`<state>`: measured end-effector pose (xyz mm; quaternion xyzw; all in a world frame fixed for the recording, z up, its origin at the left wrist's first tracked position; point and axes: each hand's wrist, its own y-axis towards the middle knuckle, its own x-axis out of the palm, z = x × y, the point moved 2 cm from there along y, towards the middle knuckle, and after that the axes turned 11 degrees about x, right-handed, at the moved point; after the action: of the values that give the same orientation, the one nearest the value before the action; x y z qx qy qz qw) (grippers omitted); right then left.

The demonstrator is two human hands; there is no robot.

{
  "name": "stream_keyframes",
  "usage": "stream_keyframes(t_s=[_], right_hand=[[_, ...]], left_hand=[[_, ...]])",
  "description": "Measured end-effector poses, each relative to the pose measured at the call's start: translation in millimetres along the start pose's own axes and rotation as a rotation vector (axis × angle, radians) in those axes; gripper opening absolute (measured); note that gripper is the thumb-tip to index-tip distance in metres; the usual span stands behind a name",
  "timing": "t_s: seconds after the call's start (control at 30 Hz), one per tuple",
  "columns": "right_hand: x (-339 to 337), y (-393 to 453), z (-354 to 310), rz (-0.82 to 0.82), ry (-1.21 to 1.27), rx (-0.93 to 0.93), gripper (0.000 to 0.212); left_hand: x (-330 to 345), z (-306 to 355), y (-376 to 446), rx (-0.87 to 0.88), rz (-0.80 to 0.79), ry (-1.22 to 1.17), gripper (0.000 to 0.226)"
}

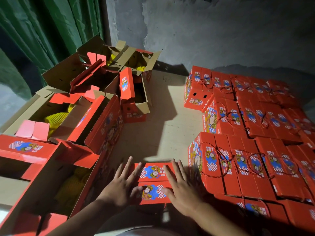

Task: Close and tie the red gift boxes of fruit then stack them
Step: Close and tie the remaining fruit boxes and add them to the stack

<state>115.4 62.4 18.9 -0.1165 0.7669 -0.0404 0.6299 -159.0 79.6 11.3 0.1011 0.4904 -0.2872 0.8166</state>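
printed red cardboard boxes (154,183) — raw brown inside — twisted cord handles (219,160), rough grey plaster wall (221,28).

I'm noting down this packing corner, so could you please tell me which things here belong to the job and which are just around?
Part of the job:
- box under the hands, flaps pressed down by left hand and right hand
- open boxes of yellow fruit
- tied, stacked boxes

Just around:
- green curtain
- grey wall

Open boxes (71,116) left, tied stack (252,133) right, hands (150,188) on box (154,183) btwn them.
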Motion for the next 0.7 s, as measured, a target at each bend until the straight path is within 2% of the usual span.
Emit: stream_keyframes(t_s=[0.17,0.27,0.33,0.4,0.43,0.5,0.57,0.63,0.7], right_hand=[[1,-15,-3,-0.003,-0.068,0.060,0.089],[2,-14,-2,0.001,0.002,0.034,0.089],[4,-13,4,0.001,0.109,0.073,0.095],[7,-18,12,0.023,0.230,0.179,0.107],[10,-23,14,0.037,0.299,0.226,0.112],[16,-31,14,0.043,0.442,0.252,0.119],[22,-36,13,0.034,0.506,0.218,0.127],[22,-36,17,-0.013,0.442,0.189,0.143],[21,-33,25,-0.079,0.244,0.203,0.151]], left_hand=[[9,2,-17,-0.050,0.070,-0.117,0.077],[6,5,-15,-0.056,0.077,-0.111,0.072],[2,8,-18,-0.083,0.159,-0.249,0.070],[0,7,-30,-0.279,0.316,-0.471,0.061],[2,6,-36,-0.401,0.339,-0.585,0.055],[5,4,-42,-0.577,0.245,-0.741,0.065],[7,5,-46,-0.632,0.181,-0.895,0.067],[5,5,-46,-0.644,0.185,-0.954,0.059],[3,2,-45,-0.664,0.157,-0.951,0.052]])
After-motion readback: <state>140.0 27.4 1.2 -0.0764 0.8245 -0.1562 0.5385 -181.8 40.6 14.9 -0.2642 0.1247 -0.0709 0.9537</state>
